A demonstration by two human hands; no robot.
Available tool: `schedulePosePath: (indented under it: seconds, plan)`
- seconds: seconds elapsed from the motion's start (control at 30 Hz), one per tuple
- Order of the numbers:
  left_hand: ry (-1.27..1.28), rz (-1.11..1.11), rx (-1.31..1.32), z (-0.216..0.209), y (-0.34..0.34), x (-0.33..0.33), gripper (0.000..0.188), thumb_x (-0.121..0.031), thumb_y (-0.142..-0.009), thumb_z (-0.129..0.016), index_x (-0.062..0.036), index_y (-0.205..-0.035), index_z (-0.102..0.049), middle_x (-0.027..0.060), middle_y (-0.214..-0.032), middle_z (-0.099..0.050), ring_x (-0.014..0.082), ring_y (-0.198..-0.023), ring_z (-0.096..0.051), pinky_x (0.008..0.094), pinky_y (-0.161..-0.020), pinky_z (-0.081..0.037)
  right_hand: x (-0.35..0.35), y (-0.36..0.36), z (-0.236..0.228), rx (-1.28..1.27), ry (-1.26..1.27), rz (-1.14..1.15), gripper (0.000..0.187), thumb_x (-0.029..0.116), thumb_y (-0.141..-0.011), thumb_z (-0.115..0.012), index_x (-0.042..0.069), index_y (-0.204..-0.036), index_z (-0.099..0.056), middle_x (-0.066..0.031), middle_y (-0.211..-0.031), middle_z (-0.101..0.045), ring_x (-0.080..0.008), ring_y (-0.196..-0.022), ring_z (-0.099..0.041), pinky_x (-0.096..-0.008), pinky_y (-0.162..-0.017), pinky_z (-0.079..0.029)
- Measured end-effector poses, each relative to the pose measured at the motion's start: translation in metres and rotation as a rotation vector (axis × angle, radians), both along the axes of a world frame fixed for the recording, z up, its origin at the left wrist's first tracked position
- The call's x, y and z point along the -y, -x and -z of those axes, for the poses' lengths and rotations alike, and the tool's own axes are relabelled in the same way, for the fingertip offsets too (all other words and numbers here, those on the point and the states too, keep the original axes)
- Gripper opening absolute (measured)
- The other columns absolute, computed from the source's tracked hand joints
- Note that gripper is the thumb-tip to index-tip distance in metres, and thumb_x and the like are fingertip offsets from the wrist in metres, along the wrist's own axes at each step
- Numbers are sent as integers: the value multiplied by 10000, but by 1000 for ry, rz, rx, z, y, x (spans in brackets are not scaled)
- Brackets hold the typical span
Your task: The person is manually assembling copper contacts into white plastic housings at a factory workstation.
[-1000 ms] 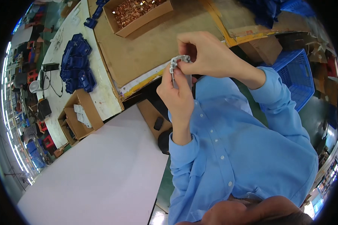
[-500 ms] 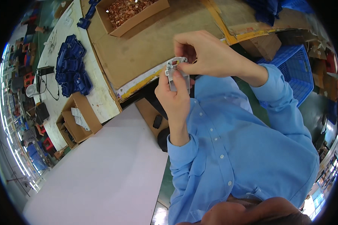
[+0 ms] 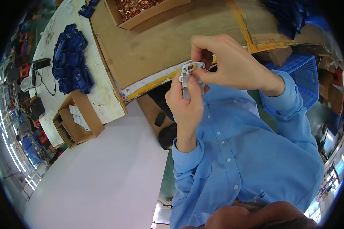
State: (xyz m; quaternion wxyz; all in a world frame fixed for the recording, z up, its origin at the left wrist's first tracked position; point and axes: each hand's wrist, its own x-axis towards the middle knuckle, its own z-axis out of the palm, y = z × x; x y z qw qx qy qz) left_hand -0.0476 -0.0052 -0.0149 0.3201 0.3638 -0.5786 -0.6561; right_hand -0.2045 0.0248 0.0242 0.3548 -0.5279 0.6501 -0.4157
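A small whitish-grey plastic housing [image 3: 186,92] with a looped frame at its top is held up just off the near edge of the bench. My left hand [image 3: 185,104] grips its body, thumb on the front face. My right hand [image 3: 231,63] meets the upper part of the housing, thumb and fingers closed in a pinch at the opening. Whatever small piece may be between those fingertips is hidden.
On the cardboard-covered bench [image 3: 160,49] stands a carton [image 3: 156,13] of copper-coloured small parts. Left are dark blue plastic parts [image 3: 69,61] and a cardboard box [image 3: 80,133] with white pieces. A white board [image 3: 103,171] lies near left; a blue crate [image 3: 305,82] is right.
Both hands and the housing appear slightly farther right in the picture. The whole view has shifted a little. My grip on the housing looks the same.
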Motion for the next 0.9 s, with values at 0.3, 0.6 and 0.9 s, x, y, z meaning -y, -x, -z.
schedulePosePath:
  seconds: [0.3, 0.6, 0.9]
  plan:
    - [-10, -32, 37, 7, 11, 55, 254, -77, -936, -534, 29, -1167, -551, 77, -866, -646, 95, -720, -607, 219, -643, -481, 57, 9, 18, 44, 46, 0, 175, 104, -718, -673, 8, -784, -543, -116, -674, -594, -257, -609, -585, -353, -550, -450]
    - [325, -155, 427, 2, -21, 215, 204, -147, -921, -606, 18, -1038, -582, 67, -839, -649, 87, -699, -578, 235, -622, -466, 195, 32, 36, -7, 267, 60, 305, 241, -777, -705, -14, -871, -567, -136, -802, -613, -288, -752, -609, -372, -678, -480]
    - [-55, -482, 291, 26, 31, 471, 152, -71, -861, -604, 79, -863, -581, 102, -732, -620, 122, -551, -560, 209, -492, -463, 236, 38, 82, -645, 46, -92, 87, 36, -749, -605, -17, -809, -637, -175, -924, -613, -341, -911, -618, -433, -731, -533]
